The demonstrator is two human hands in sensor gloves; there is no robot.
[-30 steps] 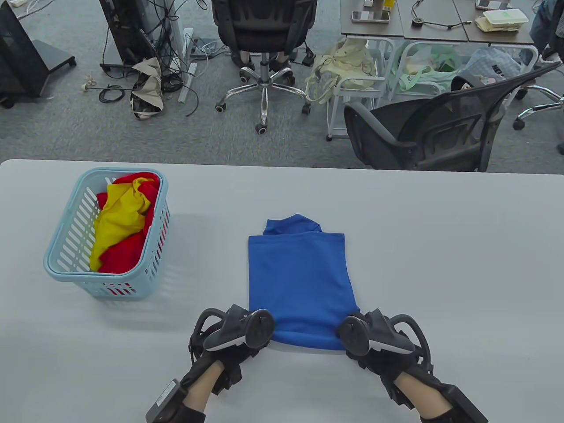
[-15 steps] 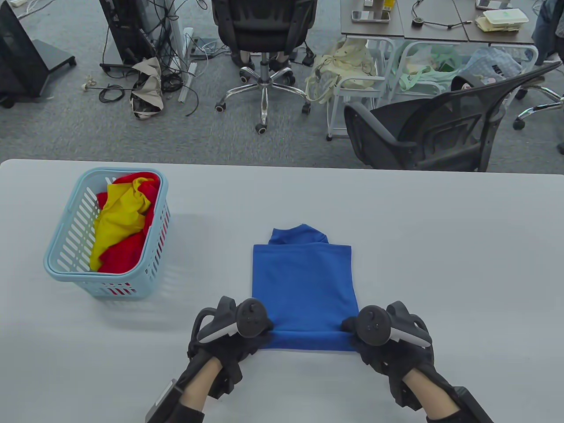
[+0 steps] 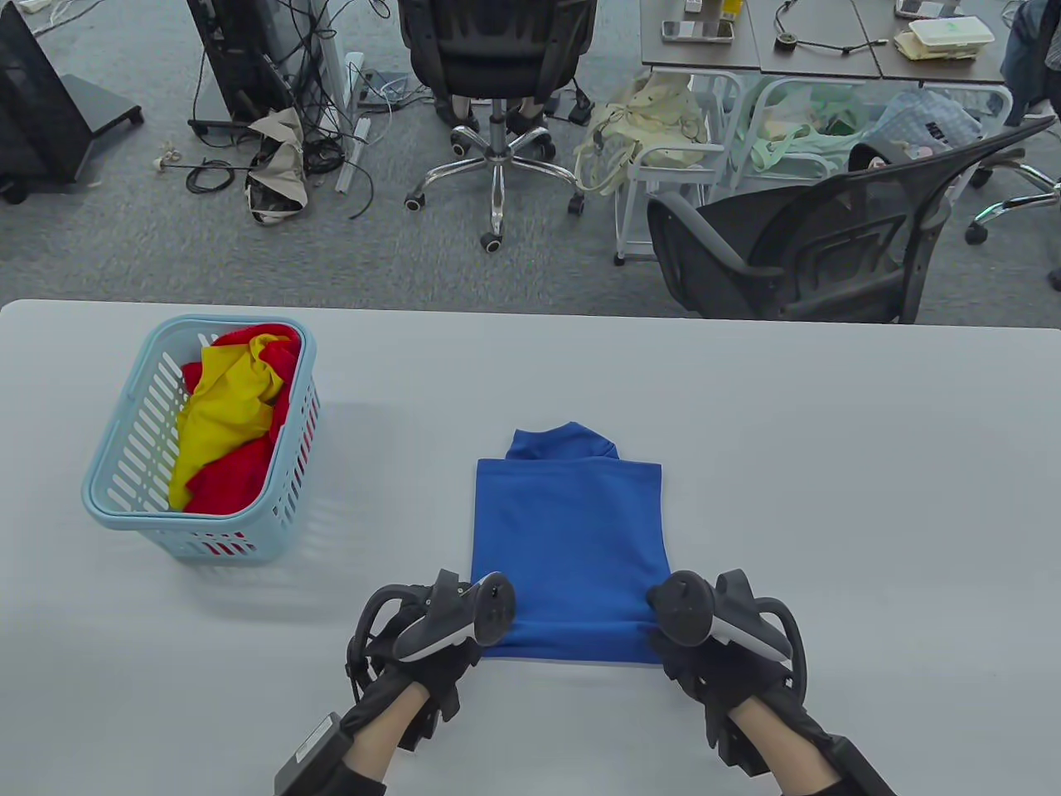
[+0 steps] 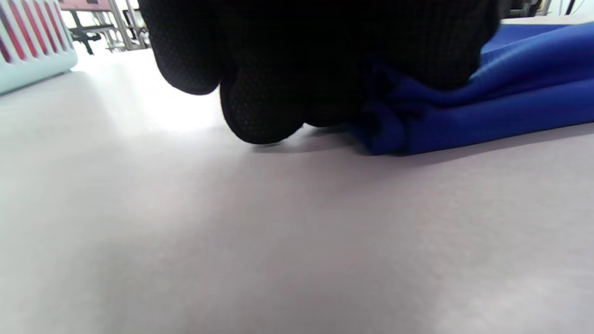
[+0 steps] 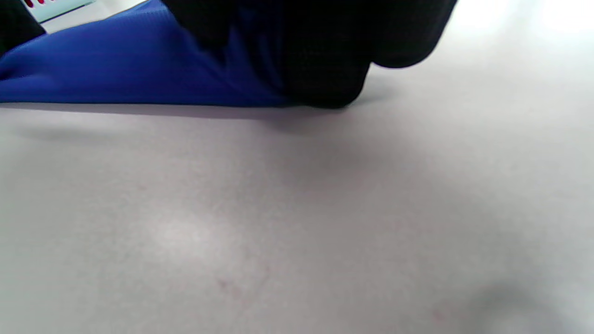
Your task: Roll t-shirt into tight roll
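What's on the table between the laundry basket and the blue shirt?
Nothing: in the table view only bare grey table separates the basket from the blue t-shirt.

so that's one blue t-shirt [image 3: 570,539], one light-blue basket [image 3: 124,464] at 9 o'clock, two gloved hands, and three office chairs up at 12.

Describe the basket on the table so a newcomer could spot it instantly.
Start at the grey table and look to its far left side, well away from the blue t-shirt. The basket is light blue slotted plastic, the only container there, stuffed with red and yellow cloth.
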